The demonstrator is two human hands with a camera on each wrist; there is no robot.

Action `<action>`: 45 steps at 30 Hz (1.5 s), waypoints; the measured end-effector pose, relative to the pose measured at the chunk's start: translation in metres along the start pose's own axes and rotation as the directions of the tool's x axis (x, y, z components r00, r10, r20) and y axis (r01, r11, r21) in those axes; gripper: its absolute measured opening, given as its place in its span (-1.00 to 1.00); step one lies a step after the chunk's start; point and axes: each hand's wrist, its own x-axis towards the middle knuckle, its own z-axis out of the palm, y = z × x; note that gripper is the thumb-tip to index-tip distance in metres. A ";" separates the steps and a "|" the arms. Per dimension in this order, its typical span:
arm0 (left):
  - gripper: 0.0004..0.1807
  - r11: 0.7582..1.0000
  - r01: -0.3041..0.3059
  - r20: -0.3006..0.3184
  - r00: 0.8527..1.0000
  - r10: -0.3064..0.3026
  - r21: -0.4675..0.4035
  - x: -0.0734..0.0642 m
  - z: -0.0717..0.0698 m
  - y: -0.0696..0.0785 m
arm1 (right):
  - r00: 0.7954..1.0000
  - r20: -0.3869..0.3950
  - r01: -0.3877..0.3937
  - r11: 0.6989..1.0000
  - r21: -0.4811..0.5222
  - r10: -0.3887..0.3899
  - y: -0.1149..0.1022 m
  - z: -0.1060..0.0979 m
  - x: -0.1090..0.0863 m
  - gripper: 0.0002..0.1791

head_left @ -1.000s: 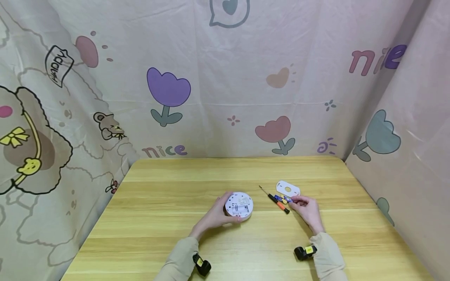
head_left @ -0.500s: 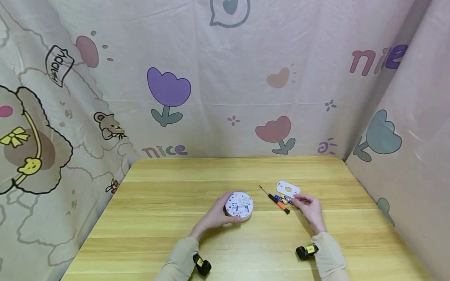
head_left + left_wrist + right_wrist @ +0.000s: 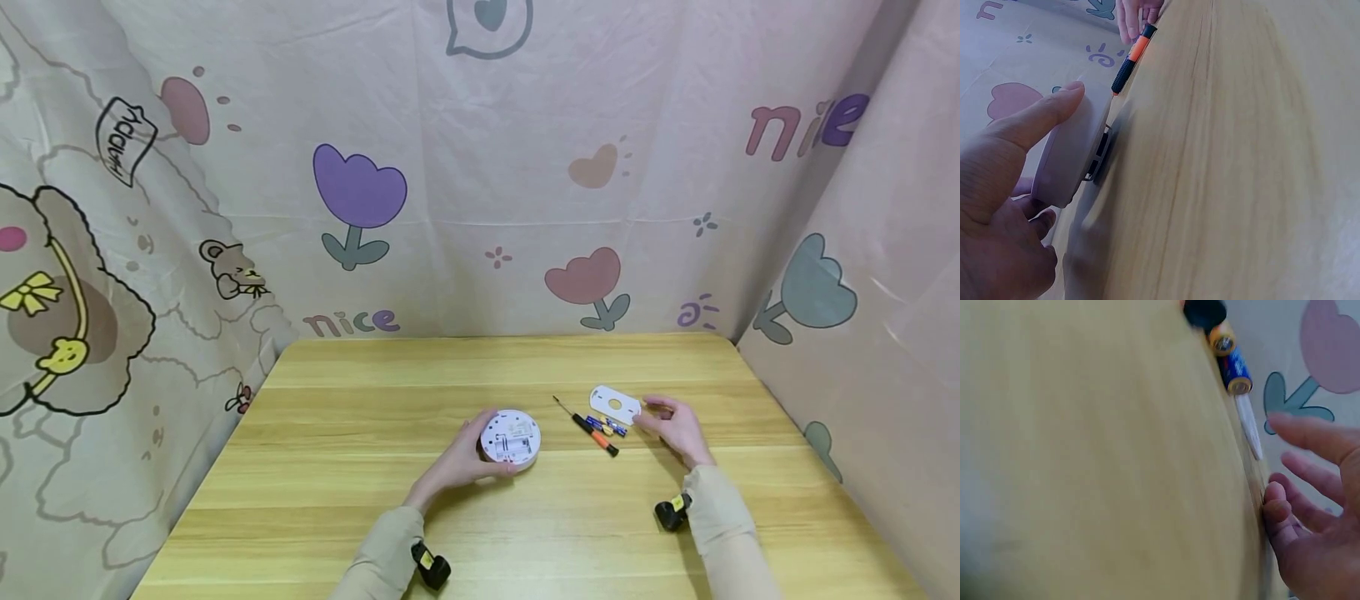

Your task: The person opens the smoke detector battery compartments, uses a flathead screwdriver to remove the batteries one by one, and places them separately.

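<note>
A round white smoke alarm (image 3: 510, 439) lies with its back up, its battery compartment facing me and uncovered. My left hand (image 3: 457, 461) holds it by the rim, thumb on the near side and fingers round the far side. In the left wrist view, a dark slotted grille shows under the alarm (image 3: 1075, 144). My right hand (image 3: 678, 429) is at the right end of a white oblong plate (image 3: 603, 400) with a hole in its middle. The right wrist view shows that hand (image 3: 1316, 512) with loosely bent fingers and nothing between them.
Blue-and-yellow batteries (image 3: 617, 428) lie just in front of the plate. Beside them is a screwdriver (image 3: 600, 442) with an orange and black handle, its shaft pointing to the back left. A printed cloth (image 3: 480, 275) hangs behind the wooden table (image 3: 360, 400).
My right hand has moved off the batteries, to the right and back, up to the plate's end. The left hand and the smoke alarm stay where they were.
</note>
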 end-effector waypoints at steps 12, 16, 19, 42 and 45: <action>0.19 1.000 -0.004 0.000 1.000 0.004 -0.016 -0.002 0.000 0.002 | 0.981 0.174 0.131 0.951 -0.282 -0.084 -0.010 -0.001 0.023 -0.16; 0.19 1.000 -0.002 -0.002 1.000 0.002 -0.020 -0.002 -0.001 0.002 | 0.981 0.173 0.142 0.942 -0.303 -0.093 -0.011 0.000 0.025 -0.24; 0.19 1.000 -0.002 -0.002 1.000 0.002 -0.020 -0.002 -0.001 0.003 | 0.982 0.167 0.133 0.945 -0.298 -0.086 -0.011 0.000 0.026 -0.27; 0.19 1.000 0.015 0.002 1.000 -0.015 -0.023 -0.001 -0.001 0.002 | 0.983 0.107 0.177 0.912 -0.369 -0.148 -0.001 -0.006 0.027 -0.36; 0.18 1.000 0.013 0.007 1.000 -0.013 -0.025 -0.001 -0.001 0.003 | 0.984 0.098 0.176 0.905 -0.388 -0.149 0.000 -0.008 0.028 -0.33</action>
